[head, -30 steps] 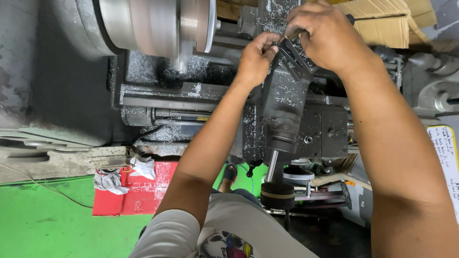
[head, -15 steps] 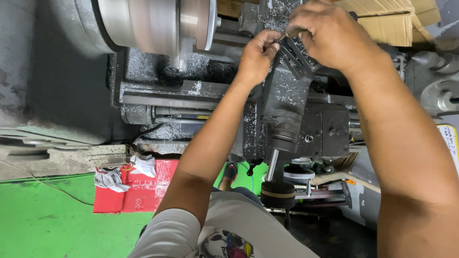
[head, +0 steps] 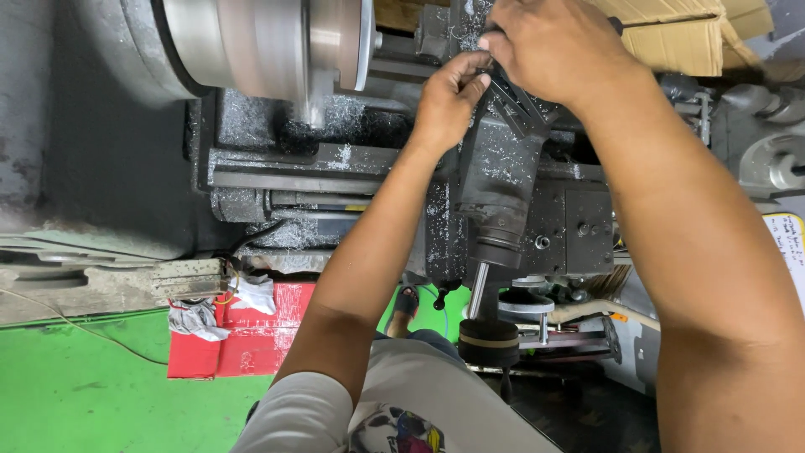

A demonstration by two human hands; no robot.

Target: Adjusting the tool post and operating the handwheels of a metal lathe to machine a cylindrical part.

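I look down on a lathe. My left hand (head: 446,102) pinches the dark tool post (head: 511,105) on top of the carriage (head: 503,193), fingers closed on a part of it. My right hand (head: 558,46) covers the top of the same tool post and grips it; what lies under the palm is hidden. To the left, the large round steel chuck (head: 260,42) is close to both hands. Metal chips cover the carriage and the bed (head: 277,164).
A black handwheel (head: 488,342) and crank handles stick out below the carriage toward me. A red box with crumpled rags (head: 226,335) lies on the green floor (head: 84,394). Cardboard (head: 683,38) sits at the top right. Grey machine parts (head: 776,164) stand at the right edge.
The view has drifted slightly; both hands stay on the tool post with only small finger shifts.
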